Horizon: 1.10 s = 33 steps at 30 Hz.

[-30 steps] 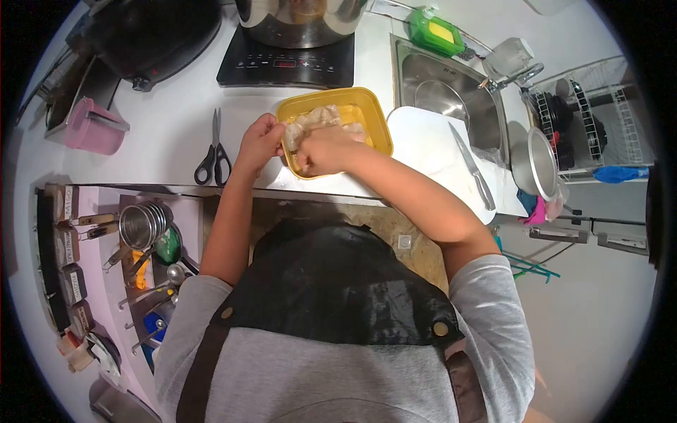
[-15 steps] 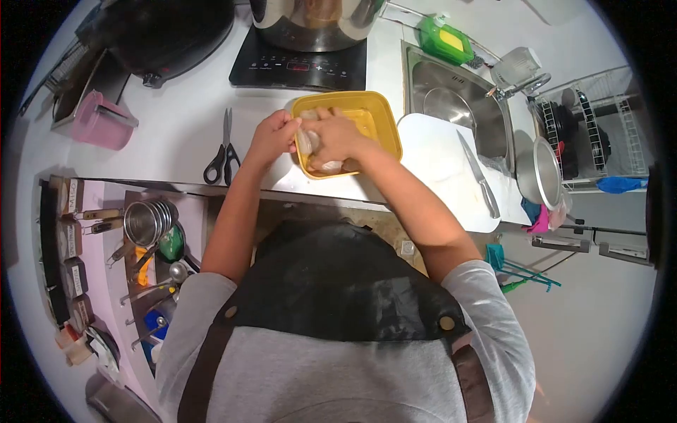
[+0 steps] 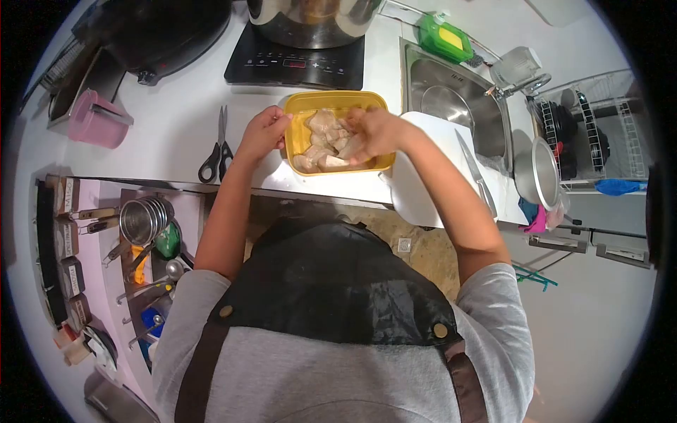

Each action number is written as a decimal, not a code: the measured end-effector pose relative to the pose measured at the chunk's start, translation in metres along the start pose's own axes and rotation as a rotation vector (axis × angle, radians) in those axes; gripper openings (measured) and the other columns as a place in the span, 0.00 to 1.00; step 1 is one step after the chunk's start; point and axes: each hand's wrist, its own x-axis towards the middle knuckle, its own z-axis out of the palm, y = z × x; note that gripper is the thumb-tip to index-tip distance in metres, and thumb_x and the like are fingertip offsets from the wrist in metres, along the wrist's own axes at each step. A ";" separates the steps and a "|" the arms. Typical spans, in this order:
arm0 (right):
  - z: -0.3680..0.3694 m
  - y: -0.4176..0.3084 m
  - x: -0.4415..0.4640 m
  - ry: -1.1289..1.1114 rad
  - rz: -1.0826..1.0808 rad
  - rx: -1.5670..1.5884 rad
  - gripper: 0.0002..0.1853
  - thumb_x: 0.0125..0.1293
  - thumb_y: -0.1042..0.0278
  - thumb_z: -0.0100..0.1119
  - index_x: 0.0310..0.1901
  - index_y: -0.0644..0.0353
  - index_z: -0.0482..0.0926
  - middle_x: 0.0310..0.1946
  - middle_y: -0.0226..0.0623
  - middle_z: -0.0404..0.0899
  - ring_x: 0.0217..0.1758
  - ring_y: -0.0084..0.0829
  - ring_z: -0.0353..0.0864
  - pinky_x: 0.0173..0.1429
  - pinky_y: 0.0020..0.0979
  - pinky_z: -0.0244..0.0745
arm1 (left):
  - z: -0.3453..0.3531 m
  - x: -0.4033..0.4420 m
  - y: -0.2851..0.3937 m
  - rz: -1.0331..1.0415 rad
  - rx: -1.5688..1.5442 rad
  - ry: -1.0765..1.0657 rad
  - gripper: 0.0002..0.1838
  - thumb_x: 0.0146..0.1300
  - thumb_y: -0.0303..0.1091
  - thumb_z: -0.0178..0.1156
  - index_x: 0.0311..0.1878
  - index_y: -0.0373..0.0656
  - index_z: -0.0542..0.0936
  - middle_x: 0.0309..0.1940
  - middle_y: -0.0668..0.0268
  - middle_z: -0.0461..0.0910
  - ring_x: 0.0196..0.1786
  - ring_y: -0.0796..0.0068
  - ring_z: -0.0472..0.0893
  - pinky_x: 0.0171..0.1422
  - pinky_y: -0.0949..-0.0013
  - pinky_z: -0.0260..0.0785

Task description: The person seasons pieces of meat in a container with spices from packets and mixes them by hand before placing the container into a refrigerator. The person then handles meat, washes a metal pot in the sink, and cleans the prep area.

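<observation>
A yellow rectangular container [image 3: 338, 100] sits on the white counter, holding several pale raw meat pieces [image 3: 326, 137], perhaps chicken, bunched at its left and middle. My left hand [image 3: 265, 132] pinches the container's left rim. Over the container's right side is my right hand [image 3: 381, 132], its fingers apart and curved down at the edge of the meat. That hand hides part of the container's right interior, and I see nothing gripped in it. Black-handled scissors [image 3: 217, 151] lie left of my left hand.
A white cutting board [image 3: 416, 185] with a knife [image 3: 474, 166] lies to the right, beside the sink [image 3: 423, 74]. Behind the container stands an induction cooker [image 3: 296, 70] bearing a large metal pot [image 3: 314, 28]. A pink jug [image 3: 99, 121] is at the left.
My right hand has moved right, off the meat at the container's left, and its fingers have spread. The meat is now more exposed. My left hand has shifted slightly left along with the container.
</observation>
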 end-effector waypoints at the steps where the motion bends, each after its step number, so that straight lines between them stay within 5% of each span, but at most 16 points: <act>1: 0.015 -0.005 0.001 0.000 0.000 0.001 0.44 0.35 0.55 0.73 0.57 0.61 0.65 0.44 0.54 0.73 0.49 0.50 0.73 0.54 0.36 0.68 | 0.001 -0.001 0.000 -0.001 0.000 0.000 0.08 0.61 0.37 0.55 0.30 0.46 0.69 0.19 0.74 0.71 0.16 0.89 0.65 0.19 0.84 0.56; 5: 0.052 -0.029 0.014 0.242 0.177 0.041 0.43 0.31 0.55 0.72 0.54 0.57 0.68 0.48 0.62 0.66 0.52 0.52 0.69 0.54 0.36 0.68 | 0.003 0.000 -0.002 0.037 0.019 0.009 0.08 0.61 0.37 0.55 0.30 0.46 0.69 0.19 0.75 0.71 0.17 0.89 0.66 0.20 0.84 0.57; 9: 0.055 -0.034 0.034 0.307 -0.033 0.207 0.26 0.33 0.68 0.68 0.42 0.57 0.77 0.38 0.49 0.68 0.44 0.47 0.71 0.50 0.36 0.70 | -0.002 0.006 -0.007 0.007 0.048 -0.024 0.08 0.62 0.41 0.54 0.31 0.50 0.70 0.22 0.79 0.70 0.22 0.91 0.67 0.27 0.84 0.62; 12: 0.027 -0.022 0.040 0.450 -0.463 0.295 0.15 0.37 0.77 0.63 0.33 0.56 0.79 0.37 0.42 0.71 0.41 0.38 0.74 0.43 0.29 0.70 | 0.003 0.002 -0.001 0.015 0.005 0.051 0.08 0.60 0.38 0.56 0.29 0.46 0.70 0.20 0.75 0.70 0.18 0.89 0.66 0.21 0.84 0.59; 13: 0.017 -0.015 0.038 0.446 -0.466 0.296 0.15 0.37 0.77 0.63 0.33 0.56 0.79 0.37 0.42 0.71 0.41 0.38 0.74 0.43 0.29 0.70 | 0.001 0.001 -0.002 0.013 0.004 0.055 0.08 0.60 0.38 0.56 0.29 0.46 0.70 0.20 0.75 0.70 0.18 0.89 0.66 0.21 0.84 0.59; 15: -0.003 -0.002 0.038 -0.053 -0.324 0.273 0.12 0.38 0.75 0.63 0.30 0.55 0.81 0.35 0.45 0.78 0.40 0.35 0.78 0.40 0.32 0.72 | -0.001 0.005 -0.006 0.020 0.027 0.030 0.08 0.60 0.37 0.55 0.30 0.45 0.70 0.20 0.75 0.70 0.18 0.89 0.66 0.21 0.84 0.59; 17: -0.006 -0.001 0.040 -0.066 -0.177 0.159 0.17 0.38 0.68 0.65 0.36 0.56 0.81 0.39 0.44 0.79 0.39 0.35 0.79 0.44 0.32 0.72 | -0.004 0.006 -0.007 0.012 0.063 -0.002 0.08 0.61 0.39 0.55 0.31 0.47 0.70 0.21 0.76 0.70 0.20 0.89 0.67 0.23 0.83 0.61; 19: 0.010 -0.017 0.046 0.185 -0.158 0.150 0.26 0.36 0.58 0.67 0.42 0.58 0.79 0.43 0.43 0.78 0.42 0.39 0.78 0.48 0.34 0.72 | 0.000 0.006 -0.005 0.006 0.102 -0.032 0.08 0.62 0.41 0.54 0.32 0.49 0.70 0.22 0.76 0.71 0.22 0.88 0.68 0.25 0.82 0.63; 20: 0.029 -0.017 0.061 0.225 -0.295 0.186 0.33 0.33 0.55 0.69 0.46 0.58 0.75 0.39 0.42 0.76 0.44 0.44 0.74 0.54 0.37 0.68 | 0.002 0.005 -0.001 0.002 0.092 0.014 0.09 0.61 0.39 0.55 0.31 0.46 0.70 0.21 0.75 0.70 0.20 0.88 0.67 0.23 0.82 0.61; 27: 0.043 -0.048 0.035 0.133 -0.445 -0.103 0.21 0.38 0.64 0.65 0.40 0.55 0.79 0.37 0.41 0.75 0.47 0.42 0.74 0.51 0.43 0.68 | -0.004 0.007 -0.006 0.016 0.013 0.016 0.10 0.61 0.38 0.55 0.29 0.45 0.70 0.19 0.75 0.70 0.18 0.88 0.66 0.21 0.83 0.59; 30: 0.013 -0.039 0.013 -0.044 -0.184 -0.178 0.15 0.40 0.68 0.63 0.35 0.55 0.80 0.37 0.39 0.75 0.49 0.43 0.73 0.50 0.42 0.69 | 0.000 0.001 0.003 -0.008 0.062 0.025 0.10 0.62 0.38 0.55 0.29 0.45 0.70 0.19 0.75 0.70 0.18 0.89 0.66 0.21 0.84 0.59; 33: 0.007 -0.005 0.006 0.049 -0.209 -0.101 0.23 0.43 0.66 0.64 0.46 0.52 0.77 0.41 0.40 0.76 0.52 0.44 0.71 0.52 0.39 0.69 | 0.002 -0.004 0.005 0.007 0.058 0.023 0.10 0.62 0.38 0.55 0.29 0.45 0.70 0.19 0.75 0.69 0.18 0.89 0.66 0.21 0.84 0.59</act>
